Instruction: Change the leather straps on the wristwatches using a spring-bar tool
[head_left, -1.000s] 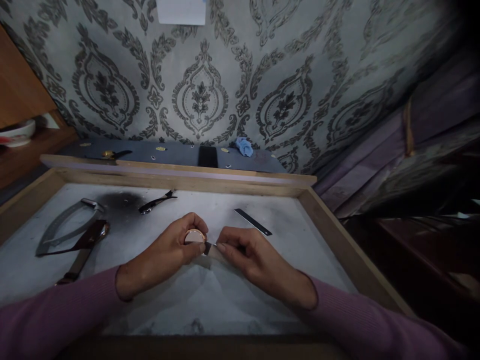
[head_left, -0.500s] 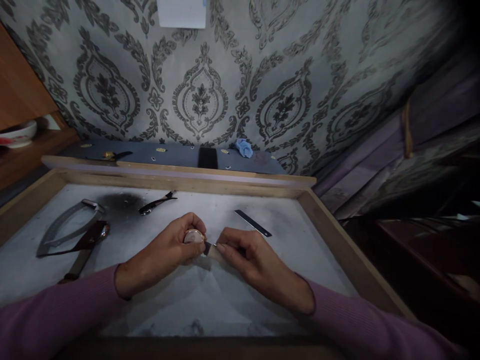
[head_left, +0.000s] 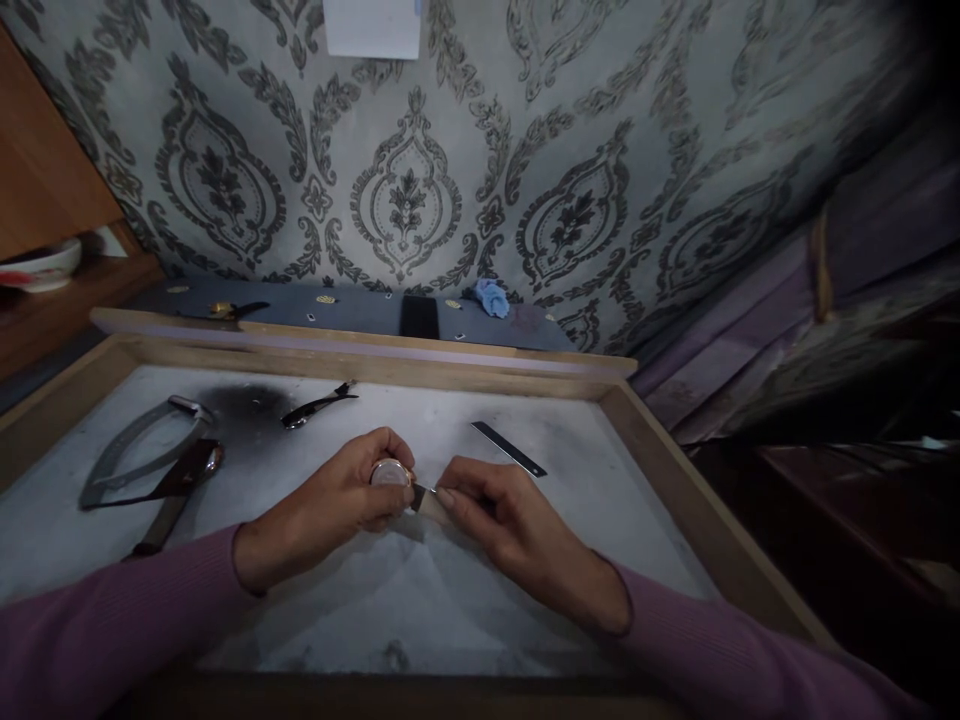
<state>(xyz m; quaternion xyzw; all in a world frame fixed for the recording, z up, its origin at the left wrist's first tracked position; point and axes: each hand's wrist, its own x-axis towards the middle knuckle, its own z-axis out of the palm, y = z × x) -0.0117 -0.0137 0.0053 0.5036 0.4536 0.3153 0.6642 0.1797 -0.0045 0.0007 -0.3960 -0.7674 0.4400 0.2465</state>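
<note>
A round watch case (head_left: 391, 474) with a gold-toned rim is pinched between the thumb and fingers of my left hand (head_left: 337, 495). From its right side a short dark strap piece (head_left: 419, 496) reaches toward my right hand (head_left: 499, 510). The fingertips of my right hand are pressed together at the end of that strap, around a small shiny thing too small to name. Both hands are just above the white surface. Beyond my right hand lies a flat dark strip (head_left: 508, 448).
At the left are a grey strap watch (head_left: 142, 455) and a brown strap watch (head_left: 184, 470); another dark watch (head_left: 319, 405) lies behind my left hand. A wooden rim (head_left: 375, 365) borders the white surface. Behind it are a black phone (head_left: 419, 317) and a blue cloth (head_left: 491, 297).
The camera view has shifted slightly. Both hands keep nearly the same pose, with the watch case and strap still between them.
</note>
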